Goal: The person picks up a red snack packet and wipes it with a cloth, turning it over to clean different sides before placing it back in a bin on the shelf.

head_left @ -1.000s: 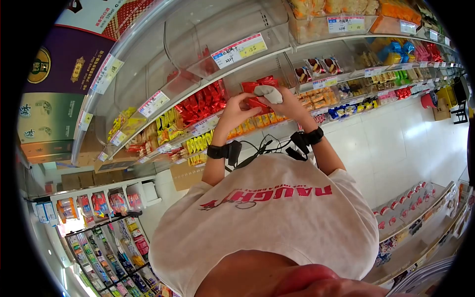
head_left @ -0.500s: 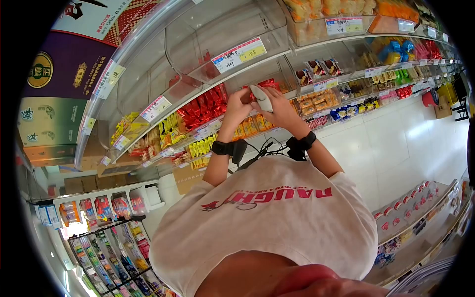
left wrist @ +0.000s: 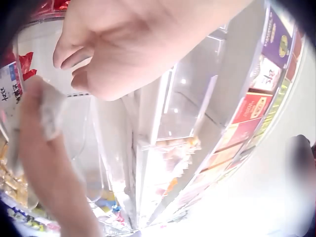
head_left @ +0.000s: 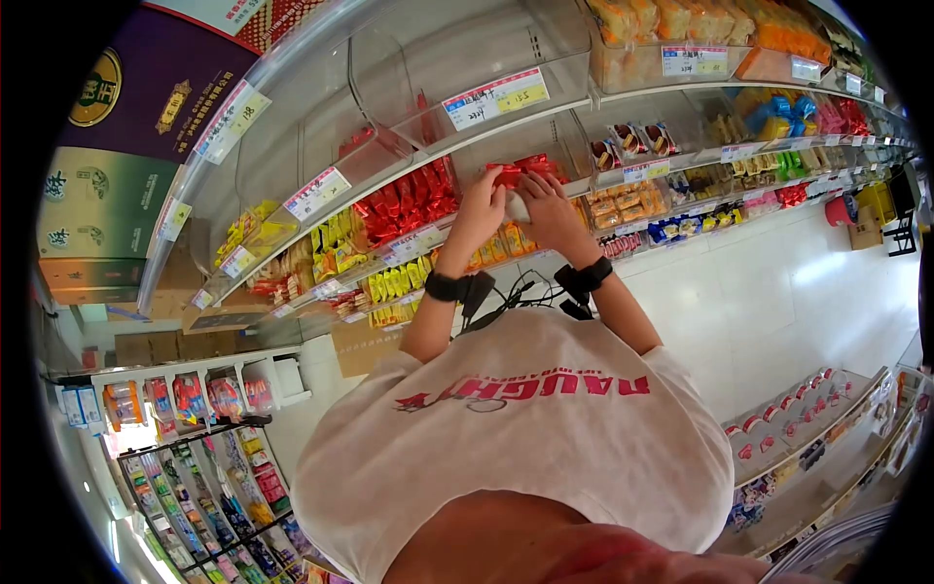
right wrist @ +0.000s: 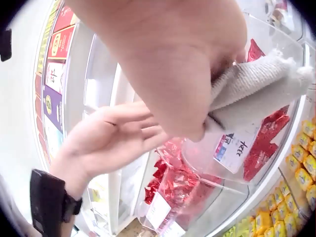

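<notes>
The person's right hand (right wrist: 173, 64) curls its fingers round a grey-white cloth (right wrist: 261, 89). Just beside it, the left hand (right wrist: 113, 133) has loosely extended fingers, nothing visible in them. Beyond both, red packets (right wrist: 180, 185) lie on shop shelving (head_left: 525, 124).

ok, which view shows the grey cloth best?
Right wrist: the grey cloth shows large and close, its texture visible. Head shows only a small pale patch of it; left wrist shows it blurred, partly behind the right hand.
</notes>
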Available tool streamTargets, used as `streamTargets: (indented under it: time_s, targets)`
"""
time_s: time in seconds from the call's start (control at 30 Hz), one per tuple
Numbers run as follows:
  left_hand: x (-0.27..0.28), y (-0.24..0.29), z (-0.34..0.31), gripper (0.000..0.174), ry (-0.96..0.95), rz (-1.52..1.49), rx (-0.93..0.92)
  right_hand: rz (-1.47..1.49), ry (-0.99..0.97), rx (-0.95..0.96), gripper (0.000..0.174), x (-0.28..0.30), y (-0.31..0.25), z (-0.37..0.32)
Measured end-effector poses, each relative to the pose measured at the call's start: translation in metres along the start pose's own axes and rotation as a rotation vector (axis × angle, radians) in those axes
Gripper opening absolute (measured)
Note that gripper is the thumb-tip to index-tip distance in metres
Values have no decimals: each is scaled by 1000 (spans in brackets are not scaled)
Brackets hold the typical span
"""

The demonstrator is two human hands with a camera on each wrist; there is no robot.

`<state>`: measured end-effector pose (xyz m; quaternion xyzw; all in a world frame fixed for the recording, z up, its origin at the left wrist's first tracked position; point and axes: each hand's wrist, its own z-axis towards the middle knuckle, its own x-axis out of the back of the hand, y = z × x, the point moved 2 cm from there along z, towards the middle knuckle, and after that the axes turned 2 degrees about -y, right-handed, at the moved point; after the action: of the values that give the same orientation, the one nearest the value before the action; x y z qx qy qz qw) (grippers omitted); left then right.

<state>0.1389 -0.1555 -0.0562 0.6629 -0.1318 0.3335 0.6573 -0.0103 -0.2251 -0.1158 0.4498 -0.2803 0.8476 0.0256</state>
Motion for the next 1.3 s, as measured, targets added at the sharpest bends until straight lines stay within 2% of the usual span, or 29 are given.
streamTargets:
  time_s: [0.1,0.17,0.23,0.33,0.37,0.47,0.57,0.67,0.7,0.77,0.8,1.0,1.13,1.2,1.3]
  targets:
    - [24,18,-19,33,-101,-220,-13,26,30,-88,58,-7,-3,4]
    - [36,9,-31,30,-141,-418,27,86,46,-123,54,-12,-1,7]
    - [49,1,-46,29,-67,-413,60,151,69,-133,46,-1,-9,17]
    - [74,3,-63,26,91,-387,102,579,239,-287,38,24,-39,38]
    - [80,0,-68,25,149,-394,101,608,334,-249,34,33,-55,42]
    - [91,-16,-81,24,314,-384,73,715,202,-298,37,43,-89,53]
    - [100,-43,-90,26,421,-312,80,967,167,-201,40,34,-130,60]
    - [103,-68,-93,32,443,-325,114,1125,48,-318,43,0,-153,62]
    - [103,-72,-90,36,435,-328,105,1061,-29,-338,46,-6,-156,64]
    - [101,-82,-91,42,411,-381,112,1140,-53,-360,48,-17,-164,69]
    - [102,-70,-91,45,391,-433,128,1178,-67,-372,48,-23,-168,71]
    - [101,-76,-83,53,320,-437,66,1298,-36,-490,48,-50,-177,89]
    - [103,-85,-78,52,260,-477,106,1239,41,-503,50,-68,-173,91]
    - [104,-89,-77,52,261,-485,69,1210,59,-529,51,-78,-170,90]
    - [104,-88,-77,52,301,-627,51,1160,190,-341,51,-88,-172,90]
